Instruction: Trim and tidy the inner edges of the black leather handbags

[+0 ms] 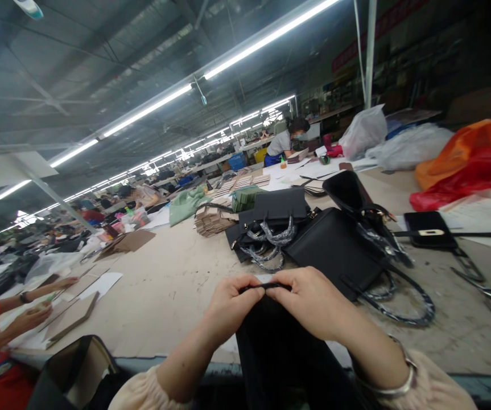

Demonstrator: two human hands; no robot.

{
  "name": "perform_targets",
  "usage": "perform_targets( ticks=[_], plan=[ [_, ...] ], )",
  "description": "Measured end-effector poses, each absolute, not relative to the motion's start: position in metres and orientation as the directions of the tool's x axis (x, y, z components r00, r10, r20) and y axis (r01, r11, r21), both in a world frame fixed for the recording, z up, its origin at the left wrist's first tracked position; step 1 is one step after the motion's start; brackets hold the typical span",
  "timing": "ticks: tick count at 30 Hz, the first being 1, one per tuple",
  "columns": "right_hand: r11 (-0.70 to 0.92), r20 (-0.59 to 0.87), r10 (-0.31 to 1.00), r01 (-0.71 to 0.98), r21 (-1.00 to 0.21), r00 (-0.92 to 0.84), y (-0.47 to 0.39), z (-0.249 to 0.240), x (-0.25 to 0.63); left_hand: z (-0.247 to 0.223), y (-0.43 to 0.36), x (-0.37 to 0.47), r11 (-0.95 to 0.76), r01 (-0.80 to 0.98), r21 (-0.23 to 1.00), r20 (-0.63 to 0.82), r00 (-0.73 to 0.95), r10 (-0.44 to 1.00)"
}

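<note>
Edge-pinching, as judged, on black bag piece [279, 341]: held between the forearms, running from the fingertips down toward the wearer over the near side of the desk [164, 290]; lower part too dark to read. Good practice: thumbs level, even pressure along the rim, short pinches outward so no crease sets. Left hand [233, 303]: thumb and forefinger closed on the rim. Right hand [313, 299]: matching pinch, just beside the left; neither spread. Black handbag [334, 247] lies beyond right hand. Glue on rim: cannot tell.
</note>
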State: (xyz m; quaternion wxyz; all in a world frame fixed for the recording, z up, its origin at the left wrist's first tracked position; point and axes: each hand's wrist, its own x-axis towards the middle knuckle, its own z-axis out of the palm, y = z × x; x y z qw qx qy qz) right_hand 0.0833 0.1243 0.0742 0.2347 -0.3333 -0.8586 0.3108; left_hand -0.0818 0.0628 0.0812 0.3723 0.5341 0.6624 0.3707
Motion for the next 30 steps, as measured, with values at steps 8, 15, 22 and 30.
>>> perform_targets(
  ticks=[8,15,22,30],
  plan=[
    [0.595,0.208,0.743,0.486,-0.64,-0.636,0.1234,0.071,0.0794,0.0774,0.0638,-0.0804,0.214,0.303,0.929,-0.154,-0.208,0.966],
    [0.585,0.191,0.73,0.457,-0.67,-0.656,0.1232,0.0746,0.0797,0.076,0.0561,-0.0877,0.152,0.301,0.941,-0.113,-0.141,0.983],
    [0.572,0.162,0.736,0.476,-0.668,-0.657,0.1229,0.075,0.0796,0.0766,0.0576,-0.0867,0.157,0.276,0.948,-0.108,-0.184,0.977],
    [0.569,0.17,0.739,0.469,-0.676,-0.652,0.1236,0.0764,0.0806,0.0785,0.0626,-0.0802,0.238,0.103,0.966,-0.21,-0.226,0.951]
  ],
)
